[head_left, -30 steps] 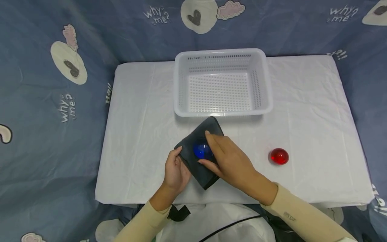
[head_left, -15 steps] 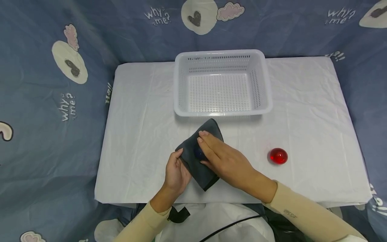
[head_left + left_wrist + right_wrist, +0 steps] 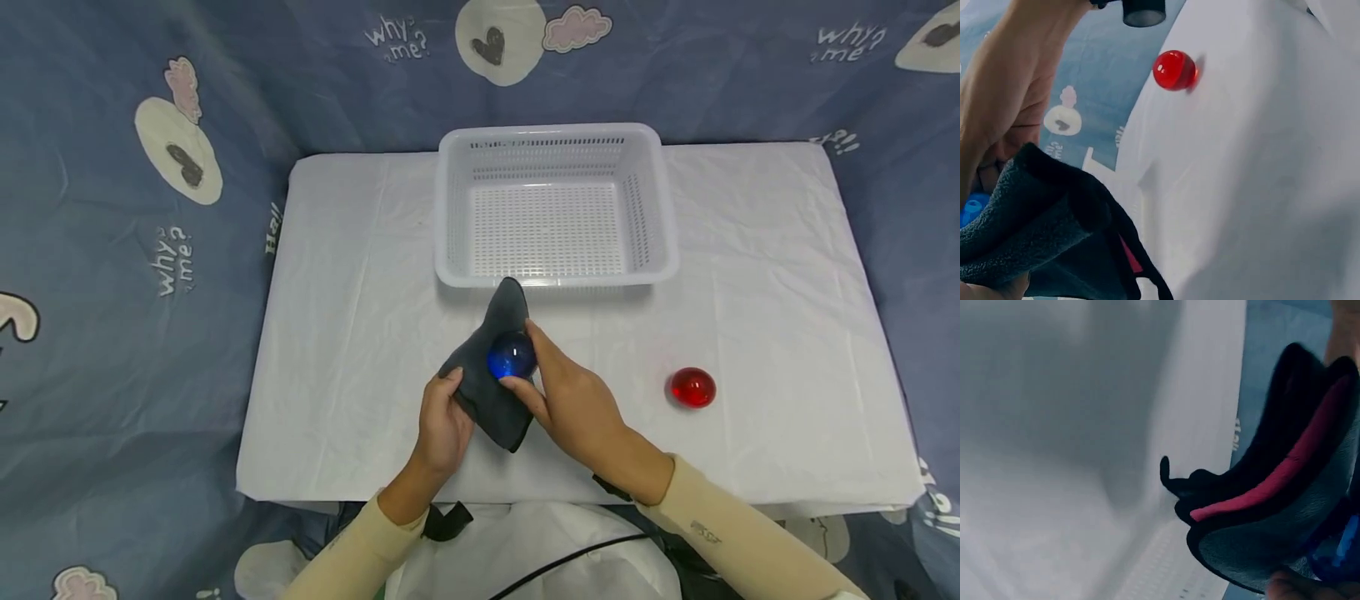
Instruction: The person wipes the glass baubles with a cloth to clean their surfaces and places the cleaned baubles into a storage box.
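Ball (image 3: 512, 356) gleams blue (glassy, round) against dark cloth (image 3: 486, 396).

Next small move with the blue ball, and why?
Probably a slight turn of the blue ball against the dark cloth with the right hand. That hand pinches the ball at the cloth's face while the left hand holds the cloth, so the grip looks suited to wiping. The red ball lies apart from both hands and can likely wait.
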Demonstrator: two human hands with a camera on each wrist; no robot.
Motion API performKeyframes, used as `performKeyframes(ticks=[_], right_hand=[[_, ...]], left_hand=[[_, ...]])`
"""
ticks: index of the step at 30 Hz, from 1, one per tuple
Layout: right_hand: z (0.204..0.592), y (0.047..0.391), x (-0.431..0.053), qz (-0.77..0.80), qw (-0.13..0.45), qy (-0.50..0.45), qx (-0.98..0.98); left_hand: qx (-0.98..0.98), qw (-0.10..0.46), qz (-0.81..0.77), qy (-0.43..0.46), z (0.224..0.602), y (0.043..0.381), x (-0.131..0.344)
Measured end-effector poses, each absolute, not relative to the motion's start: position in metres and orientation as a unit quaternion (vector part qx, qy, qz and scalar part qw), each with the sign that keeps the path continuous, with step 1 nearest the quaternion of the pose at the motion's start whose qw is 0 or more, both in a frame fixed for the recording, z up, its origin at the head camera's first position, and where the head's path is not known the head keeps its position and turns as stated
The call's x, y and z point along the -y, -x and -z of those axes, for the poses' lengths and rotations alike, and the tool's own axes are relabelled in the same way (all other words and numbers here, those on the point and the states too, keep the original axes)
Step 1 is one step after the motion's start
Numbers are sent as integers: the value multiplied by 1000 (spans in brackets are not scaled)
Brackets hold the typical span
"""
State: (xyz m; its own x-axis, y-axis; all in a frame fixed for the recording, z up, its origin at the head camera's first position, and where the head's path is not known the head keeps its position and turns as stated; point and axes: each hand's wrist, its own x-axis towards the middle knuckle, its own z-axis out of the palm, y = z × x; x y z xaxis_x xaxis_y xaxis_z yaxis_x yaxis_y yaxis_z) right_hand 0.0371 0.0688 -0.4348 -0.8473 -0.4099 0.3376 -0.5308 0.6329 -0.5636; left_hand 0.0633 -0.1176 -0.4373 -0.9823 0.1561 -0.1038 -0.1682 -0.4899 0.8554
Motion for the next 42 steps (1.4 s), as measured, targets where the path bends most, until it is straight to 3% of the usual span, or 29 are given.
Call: performKeyframes(ticks=[5,8,13,23,42], right_hand=[[431,-40,-68,-331,54,-234,913],[429,-39,-67,-291,82,-284,910],[421,-31,-69,-238,121,-394,879],[403,-21,-79,-167,95,-528,827],[433,-32,-74,-256,135,-379,879]], left_hand=[[-479,127,-868,23,440,-64,117],[-437,163,-883,51,443,-64,117],[-382,170,-905,75,444,-63,121],[-363,187,-908,96,447,-67,124],[-444,180,-875,74,446,-71,125]])
